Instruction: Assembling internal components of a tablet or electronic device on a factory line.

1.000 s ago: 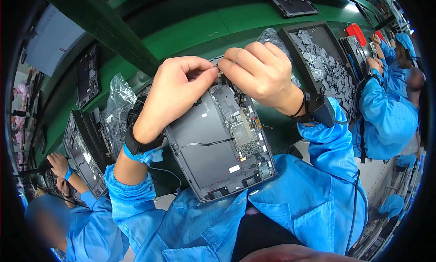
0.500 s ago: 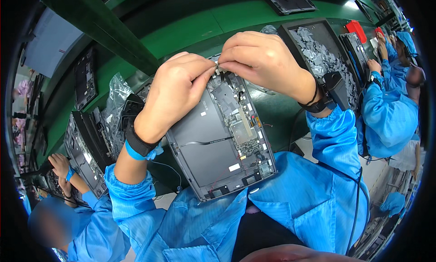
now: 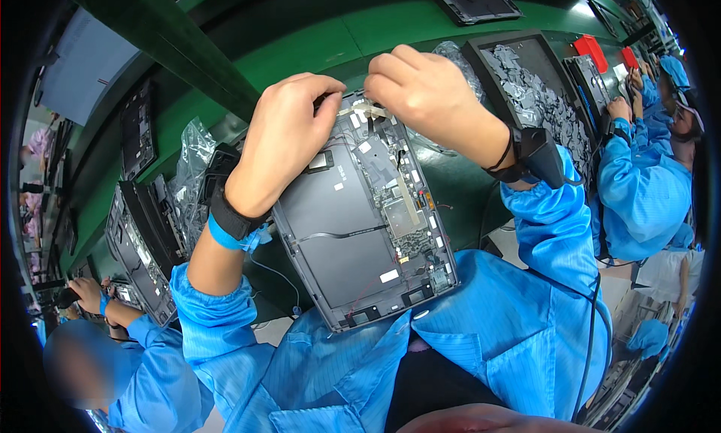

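Note:
A dark grey tablet or laptop chassis [image 3: 330,215] lies open in front of me, its circuit board [image 3: 405,215] exposed along the right side. A black flat cable [image 3: 342,235] crosses its bare left part. At the upper left edge is my left hand [image 3: 289,132], forefinger and thumb curled but apart, with nothing visible between them. My right hand [image 3: 424,91] is closed at the top edge, fingertips together beside a pale tape strip [image 3: 373,108]. Whatever those fingertips hold is too small or hidden to make out.
On the right stands a black tray [image 3: 481,61] of small grey pieces. Crumpled clear plastic [image 3: 194,159] and more chassis parts [image 3: 139,260] lie left, near a green post [image 3: 173,46]. A red bin [image 3: 591,54] sits farther right. Co-workers in blue work on both sides.
My fingertips, which met at the top of the chassis, have separated. The left hand has shifted up and left, baring more of the upper board; the right remains near the top edge.

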Motion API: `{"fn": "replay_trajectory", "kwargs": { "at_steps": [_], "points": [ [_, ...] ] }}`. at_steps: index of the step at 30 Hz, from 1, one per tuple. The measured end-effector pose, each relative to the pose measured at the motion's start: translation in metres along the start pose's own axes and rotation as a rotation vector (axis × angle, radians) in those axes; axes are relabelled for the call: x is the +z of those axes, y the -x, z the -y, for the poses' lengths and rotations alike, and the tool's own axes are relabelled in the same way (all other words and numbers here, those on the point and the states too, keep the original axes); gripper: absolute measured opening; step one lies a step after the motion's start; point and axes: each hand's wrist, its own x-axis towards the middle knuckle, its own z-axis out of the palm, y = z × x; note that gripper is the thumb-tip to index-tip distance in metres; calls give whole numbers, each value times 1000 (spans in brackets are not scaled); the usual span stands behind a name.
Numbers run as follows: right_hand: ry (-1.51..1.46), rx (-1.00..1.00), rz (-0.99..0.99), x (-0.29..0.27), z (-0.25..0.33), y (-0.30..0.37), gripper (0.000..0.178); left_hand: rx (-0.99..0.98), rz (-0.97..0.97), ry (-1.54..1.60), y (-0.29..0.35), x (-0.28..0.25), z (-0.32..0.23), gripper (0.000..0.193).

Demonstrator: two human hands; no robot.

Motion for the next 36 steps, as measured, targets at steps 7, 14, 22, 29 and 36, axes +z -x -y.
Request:
{"fn": "replay_trajectory", "kwargs": {
  "at_steps": [7,14,22,29,36],
  "points": [
    [12,21,59,-2,9,-10,17,-84,102,38,-3,0,4,12],
    [-296,63,107,13,-15,-11,12,16,48,-4,3,8,8,9],
    [-230,-120,136,10,-16,-18,10,186,-5,-193,2,11,7,9],
    [-244,-31,177,9,-19,-14,11,199,-4,-238,-2,13,6,10],
    [-156,-112,90,-56,38,14,24,113,-6,-127,2,9,6,9]
  ]
}}
